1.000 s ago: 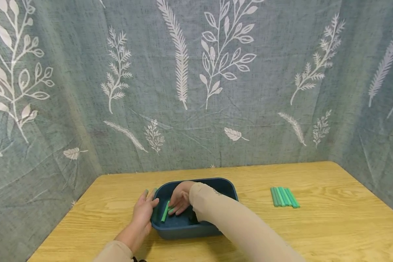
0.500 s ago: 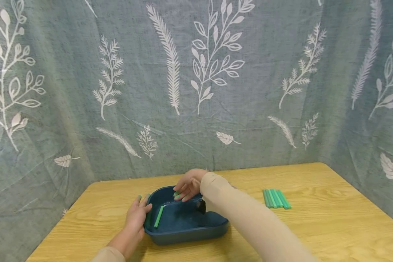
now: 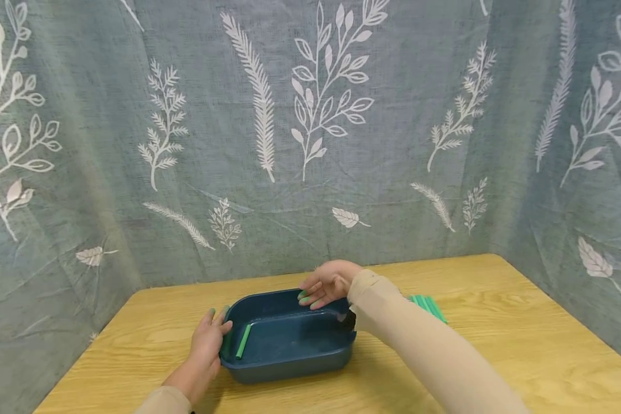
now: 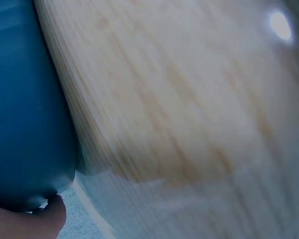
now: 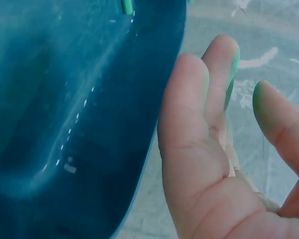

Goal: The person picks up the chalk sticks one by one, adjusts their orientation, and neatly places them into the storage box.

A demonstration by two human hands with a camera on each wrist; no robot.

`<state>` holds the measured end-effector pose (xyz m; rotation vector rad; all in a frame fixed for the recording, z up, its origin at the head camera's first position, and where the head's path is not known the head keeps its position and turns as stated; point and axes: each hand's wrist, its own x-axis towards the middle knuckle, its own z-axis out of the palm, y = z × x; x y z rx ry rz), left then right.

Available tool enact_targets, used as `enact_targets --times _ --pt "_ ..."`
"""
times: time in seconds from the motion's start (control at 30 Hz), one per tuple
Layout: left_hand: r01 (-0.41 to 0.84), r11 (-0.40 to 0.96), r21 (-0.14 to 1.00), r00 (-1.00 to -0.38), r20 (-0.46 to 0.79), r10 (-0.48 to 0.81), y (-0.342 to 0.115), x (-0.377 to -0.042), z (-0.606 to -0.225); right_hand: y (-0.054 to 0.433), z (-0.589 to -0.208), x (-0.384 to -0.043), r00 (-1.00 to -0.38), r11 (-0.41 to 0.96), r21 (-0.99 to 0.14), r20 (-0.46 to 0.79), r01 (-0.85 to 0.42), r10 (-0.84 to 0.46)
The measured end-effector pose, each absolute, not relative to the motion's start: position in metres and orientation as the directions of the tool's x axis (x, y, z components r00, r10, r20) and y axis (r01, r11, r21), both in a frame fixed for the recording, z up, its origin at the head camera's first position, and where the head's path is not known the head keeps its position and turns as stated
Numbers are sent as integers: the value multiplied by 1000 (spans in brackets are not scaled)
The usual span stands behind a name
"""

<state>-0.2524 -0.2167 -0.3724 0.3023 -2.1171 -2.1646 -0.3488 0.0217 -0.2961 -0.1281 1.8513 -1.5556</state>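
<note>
A dark blue, rounded plastic tub [image 3: 290, 369] stands on the table. One thin green stick [image 3: 244, 341] lies in its left end, and its tip also shows in the right wrist view. My left hand [image 3: 206, 339] rests against the tub's left side, with the thumb at the rim and straight fingers along the outer wall. Over the tub's far right rim hovers my right hand [image 3: 330, 282]. In the right wrist view its green-stained fingers [image 5: 184, 104] are spread and slightly bent beside the wall, with nothing between them.
Several green sticks [image 3: 428, 309] lie side by side on the wooden table [image 3: 476, 339] right of the tub, partly hidden by my right sleeve [image 3: 419, 339]. A patterned grey-green cloth [image 3: 269, 230] hangs behind the table and along both sides.
My right hand has risen from beside the green stick inside the tub and moved right to the far rim. The stick stays inside. My left hand keeps its place at the tub's side.
</note>
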Motion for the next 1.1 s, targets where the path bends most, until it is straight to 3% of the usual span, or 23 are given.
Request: enact_targets --times 0.7,1.1 --pt "-63 -17 998 -985 -65 -159 -219 -254 -374 91 -301 -347 -802 226 -912 -409 343 -434" --pt "-66 -53 996 -987 -73 -143 -221 -257 -372 113 -300 -345 -808 182 -939 -345 292 -477"
